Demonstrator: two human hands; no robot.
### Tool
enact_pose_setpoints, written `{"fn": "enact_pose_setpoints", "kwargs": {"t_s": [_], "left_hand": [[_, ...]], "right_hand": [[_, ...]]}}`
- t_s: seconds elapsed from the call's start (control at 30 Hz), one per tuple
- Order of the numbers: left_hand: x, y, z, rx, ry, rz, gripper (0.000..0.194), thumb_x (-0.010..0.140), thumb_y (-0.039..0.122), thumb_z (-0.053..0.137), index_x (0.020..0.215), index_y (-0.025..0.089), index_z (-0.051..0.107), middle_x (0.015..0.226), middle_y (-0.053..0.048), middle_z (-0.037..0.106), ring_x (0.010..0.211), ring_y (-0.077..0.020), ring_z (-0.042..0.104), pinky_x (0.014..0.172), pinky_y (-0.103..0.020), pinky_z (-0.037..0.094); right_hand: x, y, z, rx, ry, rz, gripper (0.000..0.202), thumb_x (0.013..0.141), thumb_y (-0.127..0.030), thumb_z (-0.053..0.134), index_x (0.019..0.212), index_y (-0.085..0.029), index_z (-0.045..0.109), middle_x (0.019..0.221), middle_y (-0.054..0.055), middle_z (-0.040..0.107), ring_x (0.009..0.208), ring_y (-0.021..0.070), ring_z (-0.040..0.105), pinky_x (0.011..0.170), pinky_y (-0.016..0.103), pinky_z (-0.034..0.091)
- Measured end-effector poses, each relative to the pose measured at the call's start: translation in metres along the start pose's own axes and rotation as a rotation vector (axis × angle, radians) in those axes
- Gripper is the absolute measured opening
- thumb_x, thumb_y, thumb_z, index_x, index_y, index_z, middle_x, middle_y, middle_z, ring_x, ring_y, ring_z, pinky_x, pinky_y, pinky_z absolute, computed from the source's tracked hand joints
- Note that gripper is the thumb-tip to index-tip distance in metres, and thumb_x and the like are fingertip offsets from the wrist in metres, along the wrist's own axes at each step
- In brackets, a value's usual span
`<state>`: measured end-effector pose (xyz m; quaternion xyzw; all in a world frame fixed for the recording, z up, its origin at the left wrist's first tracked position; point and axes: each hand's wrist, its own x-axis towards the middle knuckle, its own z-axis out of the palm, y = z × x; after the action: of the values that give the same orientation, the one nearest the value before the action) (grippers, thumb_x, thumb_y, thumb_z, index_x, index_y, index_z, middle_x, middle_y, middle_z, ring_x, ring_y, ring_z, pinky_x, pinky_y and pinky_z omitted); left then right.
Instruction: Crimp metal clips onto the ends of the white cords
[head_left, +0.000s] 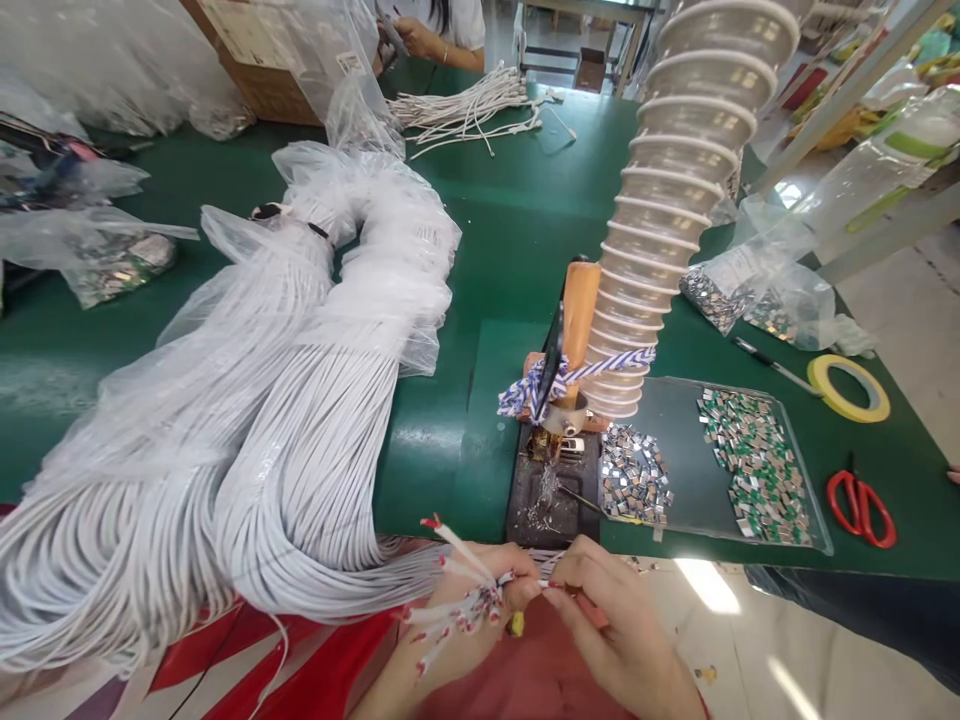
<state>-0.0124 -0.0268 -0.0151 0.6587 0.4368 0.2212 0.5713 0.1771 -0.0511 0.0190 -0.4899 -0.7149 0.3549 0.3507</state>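
Note:
My left hand [480,610] is closed round a bunch of white cables [461,610] whose stripped ends show red tips. One cable end reaches across to my right hand [600,610], whose thumb and forefinger pinch its tip. Both hands are close together at the table's front edge, just below a black soldering stand [555,495]. Large bundles of white cable [315,450], partly wrapped in clear plastic, lie left of the hands and hang over the edge. Right of the stand, a clear tray [694,510] holds small metal connectors [636,475] and green circuit boards [761,470].
A ribbed hose [660,190] rises behind the stand, beside an orange handle [580,310]. Red scissors [861,505], yellow tape [849,389] and a pen [776,366] lie at the right. Bagged parts [750,295] sit behind them. Across the table is another person [442,35].

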Motion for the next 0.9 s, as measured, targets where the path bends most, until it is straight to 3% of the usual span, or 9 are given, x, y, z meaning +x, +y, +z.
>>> {"fn": "enact_pose_setpoints", "kwargs": {"t_s": [0.07, 0.17, 0.23, 0.4, 0.5, 0.53, 0.6, 0.73, 0.9], "left_hand": [[0.002, 0.0, -0.003, -0.057, -0.05, 0.016, 0.039, 0.096, 0.04, 0.051, 0.072, 0.014, 0.068, 0.054, 0.001, 0.063, 0.048, -0.0106, 0.055, 0.05, -0.019, 0.041], [0.008, 0.006, -0.014, -0.085, -0.222, 0.076, 0.027, 0.093, 0.027, 0.057, 0.074, 0.013, 0.071, 0.061, 0.0, 0.066, 0.053, -0.0105, 0.057, 0.056, -0.019, 0.044], [0.012, 0.01, -0.02, -0.11, -0.234, 0.056, 0.018, 0.09, 0.023, 0.062, 0.083, 0.014, 0.075, 0.075, -0.003, 0.072, 0.067, -0.0137, 0.063, 0.065, -0.022, 0.048], [0.018, 0.011, -0.026, -0.208, -0.08, 0.09, 0.011, 0.084, 0.017, 0.069, 0.079, 0.017, 0.079, 0.088, -0.006, 0.073, 0.075, -0.016, 0.068, 0.071, -0.024, 0.053], [0.021, 0.006, -0.028, -0.237, 0.037, 0.087, 0.012, 0.081, 0.015, 0.069, 0.074, 0.018, 0.079, 0.085, -0.006, 0.072, 0.074, -0.0161, 0.068, 0.071, -0.025, 0.054], [0.022, 0.005, -0.027, -0.246, 0.051, 0.075, 0.013, 0.081, 0.014, 0.069, 0.074, 0.018, 0.079, 0.086, -0.006, 0.072, 0.074, -0.0163, 0.068, 0.071, -0.025, 0.054], [0.024, 0.003, -0.026, -0.253, 0.053, 0.053, 0.013, 0.08, 0.014, 0.068, 0.077, 0.019, 0.08, 0.088, -0.006, 0.072, 0.076, -0.0168, 0.068, 0.072, -0.027, 0.055], [0.026, 0.003, -0.02, -0.22, 0.099, 0.053, 0.015, 0.08, 0.014, 0.066, 0.08, 0.02, 0.08, 0.091, -0.006, 0.072, 0.08, -0.0177, 0.068, 0.079, -0.03, 0.054], [0.025, 0.002, -0.017, -0.213, 0.102, 0.037, 0.011, 0.079, 0.015, 0.068, 0.077, 0.019, 0.078, 0.091, -0.006, 0.071, 0.075, -0.0164, 0.066, 0.075, -0.029, 0.054]], "right_hand": [[0.0, 0.003, -0.005, -0.033, -0.098, -0.025, 0.022, 0.102, -0.02, 0.043, 0.085, -0.022, 0.058, 0.075, 0.001, 0.061, 0.066, 0.0147, 0.057, 0.058, 0.024, 0.043], [0.001, 0.005, -0.01, -0.092, -0.238, -0.049, 0.023, 0.101, -0.022, 0.042, 0.083, -0.022, 0.056, 0.075, 0.002, 0.062, 0.067, 0.0157, 0.057, 0.059, 0.026, 0.042], [0.003, 0.005, -0.011, -0.115, -0.255, -0.041, 0.025, 0.101, -0.023, 0.041, 0.081, -0.022, 0.055, 0.075, 0.002, 0.062, 0.066, 0.0158, 0.057, 0.058, 0.027, 0.041], [0.003, 0.005, -0.013, -0.021, -0.16, 0.022, 0.027, 0.101, -0.026, 0.043, 0.078, -0.022, 0.056, 0.071, 0.001, 0.06, 0.065, 0.0155, 0.057, 0.059, 0.026, 0.041], [0.004, 0.016, -0.026, 0.062, 0.112, 0.144, 0.032, 0.101, -0.033, 0.045, 0.071, -0.022, 0.052, 0.065, -0.001, 0.052, 0.059, 0.0151, 0.05, 0.054, 0.026, 0.039], [0.006, 0.022, -0.031, 0.013, 0.244, 0.215, 0.031, 0.101, -0.032, 0.047, 0.072, -0.022, 0.053, 0.065, -0.001, 0.051, 0.059, 0.0154, 0.049, 0.055, 0.026, 0.039], [0.013, 0.036, -0.04, -0.164, 0.361, 0.294, 0.022, 0.098, -0.031, 0.053, 0.079, -0.022, 0.059, 0.069, 0.0, 0.053, 0.062, 0.0168, 0.051, 0.058, 0.027, 0.04], [0.03, 0.061, -0.044, -0.426, 0.358, 0.35, 0.011, 0.092, -0.031, 0.058, 0.09, -0.022, 0.063, 0.079, 0.003, 0.059, 0.071, 0.0206, 0.057, 0.064, 0.03, 0.045], [0.034, 0.072, -0.046, -0.499, 0.309, 0.312, 0.012, 0.093, -0.028, 0.054, 0.084, -0.022, 0.061, 0.081, 0.005, 0.066, 0.074, 0.022, 0.063, 0.065, 0.031, 0.047]]}}
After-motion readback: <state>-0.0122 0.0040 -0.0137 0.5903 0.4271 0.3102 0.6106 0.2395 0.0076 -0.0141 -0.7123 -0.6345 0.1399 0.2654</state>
